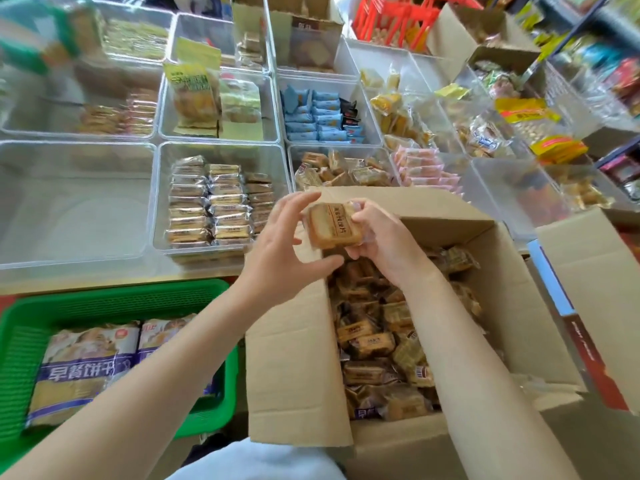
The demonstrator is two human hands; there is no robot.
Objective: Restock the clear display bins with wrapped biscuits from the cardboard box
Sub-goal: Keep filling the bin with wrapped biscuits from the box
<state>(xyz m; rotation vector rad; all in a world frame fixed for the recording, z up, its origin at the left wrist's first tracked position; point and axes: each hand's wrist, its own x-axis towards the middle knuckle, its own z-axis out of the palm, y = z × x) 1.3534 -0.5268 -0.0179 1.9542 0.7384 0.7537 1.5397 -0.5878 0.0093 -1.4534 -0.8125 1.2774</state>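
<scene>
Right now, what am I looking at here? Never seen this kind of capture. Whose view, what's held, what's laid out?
There is no robot: a person works with bare hands, and the one picture comes from a wide-angle camera on their head, looking forward and down. The left hand and right hand together hold a few wrapped biscuits above an open cardboard box full of similar packs. Beyond the box are clear display bins: one holds neat rows of biscuit packs, one to its left looks bare, and another holds loose packs like the held ones. At lower left a green basket holds larger bags.
</scene>
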